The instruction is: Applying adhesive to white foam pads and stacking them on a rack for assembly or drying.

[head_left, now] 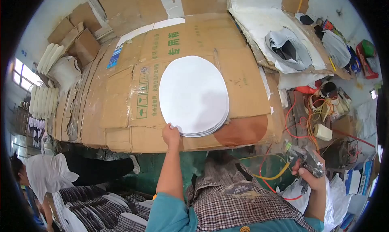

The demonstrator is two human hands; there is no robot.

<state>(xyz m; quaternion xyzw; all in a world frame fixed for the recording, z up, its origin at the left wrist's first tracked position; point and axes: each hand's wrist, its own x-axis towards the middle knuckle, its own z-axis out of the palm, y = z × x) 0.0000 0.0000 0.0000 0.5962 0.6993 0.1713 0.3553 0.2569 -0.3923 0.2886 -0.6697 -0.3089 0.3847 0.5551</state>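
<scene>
A stack of white oval sheets (193,94) lies on the cardboard-covered table in front of me, its layered edges showing at the near side. At the near left corner of the stack, my left hand (171,134) pinches the edge of the sheets; how many are between the fingers is hidden. Off to the right, past the table's near edge, my right hand (311,173) is closed round the grip of a spray gun (304,159). The gun is dark and metallic, with a pale green fitting on top.
Cardboard (117,98) covers the table. Red and orange hoses (292,114) tangle at the right beside a whitish plastic container (322,132). A curled grey-white piece (285,49) lies on the side bench. Left, a co-worker (48,173) bends near a crate of thin sheets (101,207).
</scene>
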